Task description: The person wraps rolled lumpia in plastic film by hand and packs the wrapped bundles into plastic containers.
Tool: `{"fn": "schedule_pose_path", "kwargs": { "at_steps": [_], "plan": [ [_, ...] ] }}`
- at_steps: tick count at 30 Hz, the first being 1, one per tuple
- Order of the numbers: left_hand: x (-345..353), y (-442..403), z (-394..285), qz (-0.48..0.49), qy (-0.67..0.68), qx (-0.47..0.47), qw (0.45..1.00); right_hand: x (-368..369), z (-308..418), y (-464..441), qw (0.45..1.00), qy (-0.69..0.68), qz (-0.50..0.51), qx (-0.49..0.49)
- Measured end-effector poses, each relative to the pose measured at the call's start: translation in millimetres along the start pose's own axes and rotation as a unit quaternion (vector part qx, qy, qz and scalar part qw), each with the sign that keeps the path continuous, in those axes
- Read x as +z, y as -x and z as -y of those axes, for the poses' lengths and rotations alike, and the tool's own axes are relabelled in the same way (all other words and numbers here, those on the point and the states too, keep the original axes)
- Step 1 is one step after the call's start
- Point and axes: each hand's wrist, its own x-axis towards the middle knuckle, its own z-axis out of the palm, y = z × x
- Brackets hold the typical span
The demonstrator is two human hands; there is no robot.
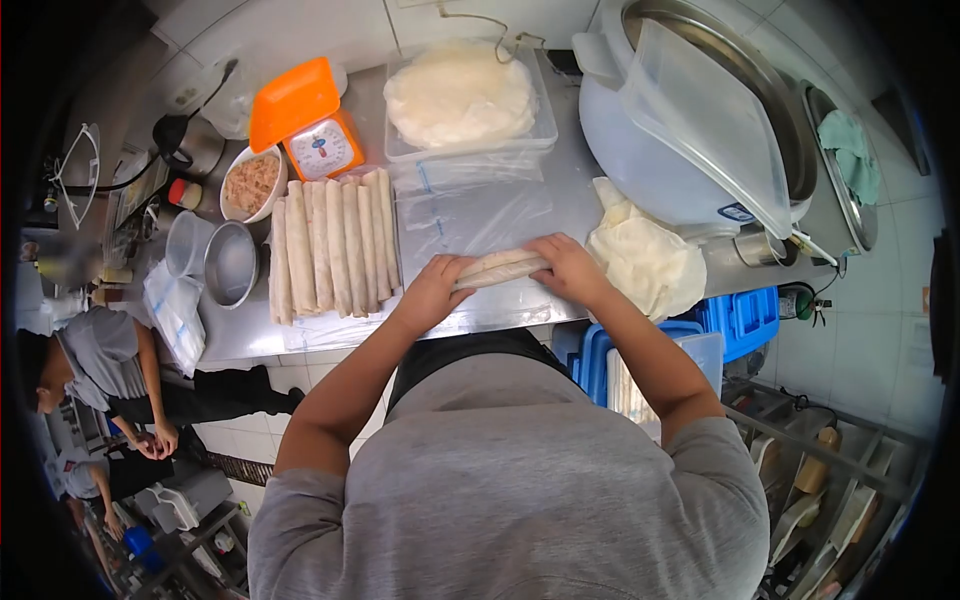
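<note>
The left hand and right hand hold a rolled wrapper between them, one at each end, near the front edge of the metal tabletop. The grip of each hand is closed around its end of the roll, fingers on the far side. The roll lies roughly crosswise in front of the person's grey shirt.

Just beside the left hand, a row of finished rolls lies side by side, pointing away from the person. Just beyond that row stands an orange kitchen scale, with a bowl of pinkish filling next to it. Nearer the front edge, a round metal bowl stands beside a clear plastic tub.

Beyond the hands, a stack of pale round wrappers fills a clear plastic container, and clear plastic sheeting lies in front of it. Near the right hand is a crumpled pile of loose wrappers; a large white tub stands behind it.

Off to the left, two other people are partly visible.
</note>
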Motion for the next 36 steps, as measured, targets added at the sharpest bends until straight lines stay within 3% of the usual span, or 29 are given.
{"fn": "schedule_pose_path", "kwargs": {
  "at_steps": [2, 4, 8, 10, 14, 16, 20, 23, 26, 30, 32, 35, 36],
  "plan": [
    [1, 4, 6, 0.004, 0.005, -0.003, 1.000, -1, -1, 3, 0.998, -0.030, 0.043, 0.034],
    [-3, -4, 17, 0.017, -0.015, -0.010, 1.000, -4, -1, -5, 0.998, 0.046, 0.030, 0.034],
    [2, -26, 30, 0.024, -0.185, -0.122, 0.975, -1, 3, -38, 0.989, 0.141, -0.049, 0.012],
    [1, -37, 33, 0.014, -0.225, -0.175, 0.958, 12, 9, -51, 0.987, 0.129, -0.050, -0.083],
    [-12, -51, 39, 0.025, -0.213, -0.180, 0.960, 36, 26, -67, 0.970, 0.122, -0.032, -0.209],
    [-23, -57, 34, 0.073, -0.209, -0.223, 0.949, 42, 32, -65, 0.980, 0.120, 0.010, -0.160],
    [-14, -41, 30, 0.115, -0.226, -0.166, 0.953, 49, 50, -32, 0.985, 0.130, 0.044, -0.108],
    [-19, -33, 26, 0.087, -0.170, -0.175, 0.966, 44, 60, -29, 0.991, 0.092, 0.051, -0.088],
    [-64, -19, 10, -0.118, -0.083, -0.159, 0.977, 27, 72, -34, 0.994, 0.061, 0.003, -0.087],
    [-135, 44, 59, -0.363, -0.186, -0.264, 0.874, 11, 66, -20, 0.995, 0.014, -0.094, -0.038],
    [-154, 69, 86, -0.353, -0.202, -0.439, 0.801, 10, 55, -13, 0.993, 0.004, -0.119, -0.005],
    [-165, 79, 101, -0.304, -0.127, -0.447, 0.831, 11, 46, -15, 0.994, -0.021, -0.107, 0.004],
    [-164, 72, 93, -0.317, -0.149, -0.405, 0.844, 10, 49, -16, 0.994, -0.023, -0.107, 0.005]
  ]
}}
